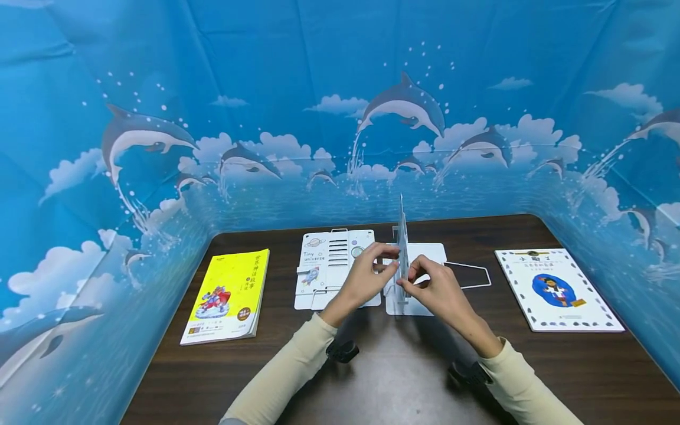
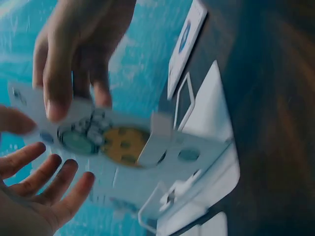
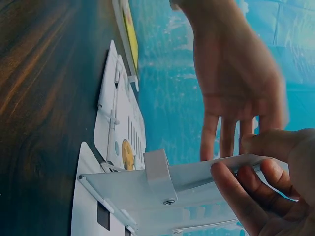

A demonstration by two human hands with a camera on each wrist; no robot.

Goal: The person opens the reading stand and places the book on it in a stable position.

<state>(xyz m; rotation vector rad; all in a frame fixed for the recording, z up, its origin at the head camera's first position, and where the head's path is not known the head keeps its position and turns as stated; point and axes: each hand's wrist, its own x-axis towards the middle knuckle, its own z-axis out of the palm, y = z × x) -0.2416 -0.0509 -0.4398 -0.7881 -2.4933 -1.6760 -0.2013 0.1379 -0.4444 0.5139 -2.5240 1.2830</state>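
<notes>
A white metal book stand has its printed panel raised on edge above its flat base plate. My right hand pinches the panel's near edge between thumb and fingers. On the panel's other side is my left hand. Its fingers look loosely extended beside the printed face in the left wrist view; whether they touch it I cannot tell. A small white clip juts from the panel in the right wrist view. A wire leg sticks out right of the base.
Left of the raised panel lies a second, flat white stand printed "Tiny universe". A yellow book lies at the left of the dark table, a white book at the right. A blue dolphin-print cloth surrounds the back and sides.
</notes>
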